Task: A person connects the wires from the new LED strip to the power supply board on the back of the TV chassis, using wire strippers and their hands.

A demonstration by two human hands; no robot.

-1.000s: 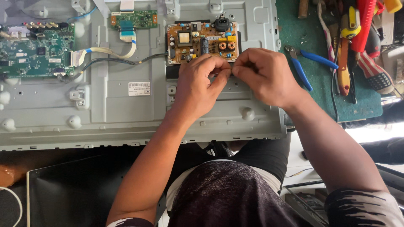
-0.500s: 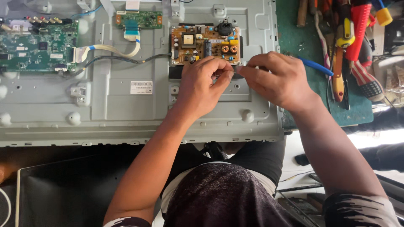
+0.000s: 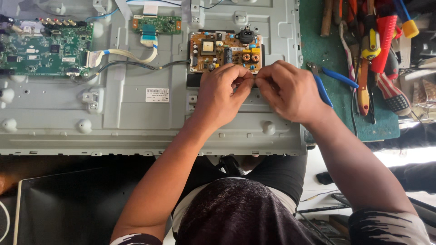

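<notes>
Grey sheet metal fills most of my view: the back panel (image 3: 136, 118) of a flat screen lying face down on a bench, with a green mat (image 3: 336, 109) to its right. Compared with half a second ago, my hands have barely shifted; they stay pressed together at the lower edge of the orange-brown power board (image 3: 217, 47), and the view has slid slightly.

My left hand (image 3: 220, 97) and right hand (image 3: 288, 93) meet fingertip to fingertip just below that board, fingers curled tight as if pinching something small. I cannot tell what they have hold of, since the fingers hide it.

The power board sits near the panel's top centre, crowded with a yellow transformer, copper coils and a black socket. A green main board (image 3: 43, 50) lies far left, a small green board (image 3: 156, 23) between them, joined by a white ribbon cable (image 3: 122, 53).

A white rectangular sticker (image 3: 157, 95) with a barcode sits left of my hands. Blue-handled pliers (image 3: 324, 84) lie on the mat just beside my right hand.
</notes>
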